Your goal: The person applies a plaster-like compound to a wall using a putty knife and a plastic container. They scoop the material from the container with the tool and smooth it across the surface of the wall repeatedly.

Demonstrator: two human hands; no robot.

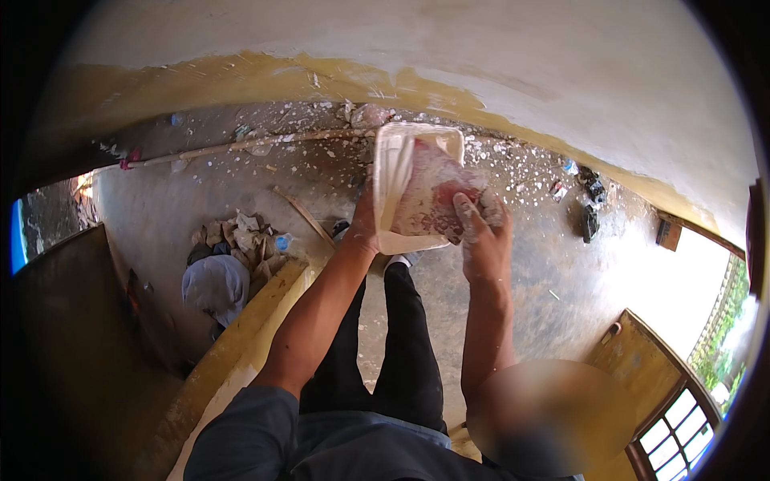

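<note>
My left hand [365, 220] grips the left side of a white rectangular plastic tub [390, 188], its fingers mostly hidden behind the wall. The tub is tilted, its opening facing me, and pale paste coats its inside. In my right hand [488, 234] is a flat reddish plate-like spreader [427, 196], smeared with whitish paste. Thumb and fingers pinch its right edge, while the rest of it lies over the tub's opening. White paste also marks my right fingers and thumb.
Ahead rises a wall [513, 48], pale above an ochre strip. White splatters dot the floor by a long pole [265, 141]. A cloth-and-paper heap [220, 280] lies left, beside a low yellow wall [241, 353]. Dark litter [591, 216] and a door [642, 361] are right.
</note>
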